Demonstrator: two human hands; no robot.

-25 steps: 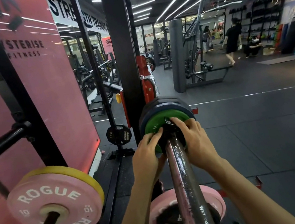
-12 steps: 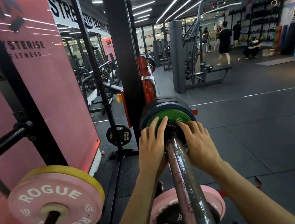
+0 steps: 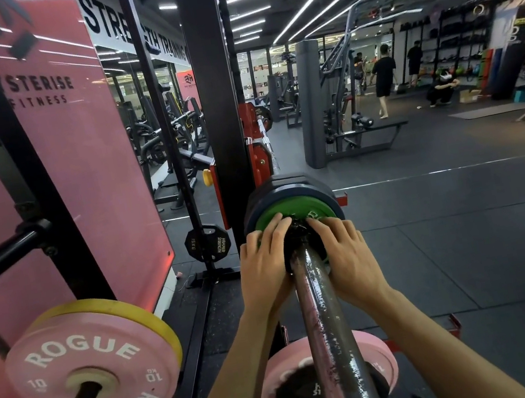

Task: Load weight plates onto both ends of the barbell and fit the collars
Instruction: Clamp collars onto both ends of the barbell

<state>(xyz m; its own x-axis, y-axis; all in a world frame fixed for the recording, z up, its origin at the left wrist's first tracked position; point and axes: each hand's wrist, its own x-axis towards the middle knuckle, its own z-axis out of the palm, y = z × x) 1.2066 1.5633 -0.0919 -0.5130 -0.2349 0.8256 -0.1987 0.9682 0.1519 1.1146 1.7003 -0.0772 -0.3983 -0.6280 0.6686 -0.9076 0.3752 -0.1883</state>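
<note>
Now both hands, left hand (image 3: 266,260) and right hand (image 3: 344,247), have slid forward, pressing the black collar (image 3: 297,231) against the green plate (image 3: 294,212), fingers spread flat.

Left arm: bare, extended forward from lower frame.
Left hand (image 3: 266,260): palm down, fingers spread forward, not closed in a grip.
Right arm: bare, extended forward.
Right hand (image 3: 346,250): palm down, fingers forward, likewise flat.
Spacing: apart, level.
</note>
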